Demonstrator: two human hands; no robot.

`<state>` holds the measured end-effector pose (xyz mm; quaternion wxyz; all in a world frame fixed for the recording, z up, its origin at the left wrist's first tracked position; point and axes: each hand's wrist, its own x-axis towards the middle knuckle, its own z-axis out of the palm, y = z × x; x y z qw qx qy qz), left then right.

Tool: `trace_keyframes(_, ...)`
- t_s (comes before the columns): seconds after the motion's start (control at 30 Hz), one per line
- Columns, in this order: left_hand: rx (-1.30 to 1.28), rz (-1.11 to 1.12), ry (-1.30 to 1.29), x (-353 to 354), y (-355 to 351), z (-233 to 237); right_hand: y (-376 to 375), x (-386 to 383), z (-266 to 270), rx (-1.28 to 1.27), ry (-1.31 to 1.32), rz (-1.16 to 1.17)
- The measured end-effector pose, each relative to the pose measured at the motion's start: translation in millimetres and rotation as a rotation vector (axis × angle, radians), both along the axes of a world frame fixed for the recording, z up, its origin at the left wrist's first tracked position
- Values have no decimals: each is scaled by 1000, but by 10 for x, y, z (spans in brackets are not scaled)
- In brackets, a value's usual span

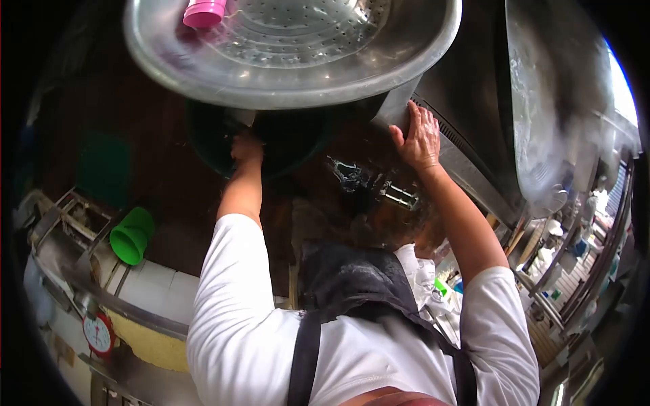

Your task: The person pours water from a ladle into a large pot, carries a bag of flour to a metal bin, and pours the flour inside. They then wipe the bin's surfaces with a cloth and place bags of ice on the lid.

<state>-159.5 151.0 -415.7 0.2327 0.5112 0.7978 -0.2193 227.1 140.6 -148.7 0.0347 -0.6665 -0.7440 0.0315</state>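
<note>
My left hand [247, 145] reaches down into a dark green tub [215, 152] under the rim of a large metal basin. Its fingers look closed around a small pale object [242, 116], mostly hidden by the hand and the shadow, whose kind I cannot make out. My right hand [421, 139] lies with fingers stretched out against the metal side of a machine [450, 152], near a row of vent slots. Above both hands, the perforated metal basin [284, 91] holds a pink plastic cup [204, 13] tipped on its side.
A green plastic container [132, 235] lies at the left beside a white tiled ledge [159, 291]. Lower left is a round dial scale [99, 333] with a red rim. The brown floor [379, 230] looks wet. Shelves with various items [569, 271] stand at the right.
</note>
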Motion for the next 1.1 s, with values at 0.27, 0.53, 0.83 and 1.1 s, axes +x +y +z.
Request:
trace_keyframes(0.27, 320, -474, -414, -196, -172, -1382, 32, 4, -14, -4, 12, 6)
trace_keyframes(0.53, -99, -395, -509, -407, 57, -260, 20, 25, 15, 41, 17, 18)
trace_keyframes(0.83, -38, 118, -936, -287, -786, 1860, -46, 38, 117, 60, 80, -22)
trace_keyframes(1.1, 82, 276, -1099, 833, -1539, 4218, -222, 333, 154, 22, 425, -23)
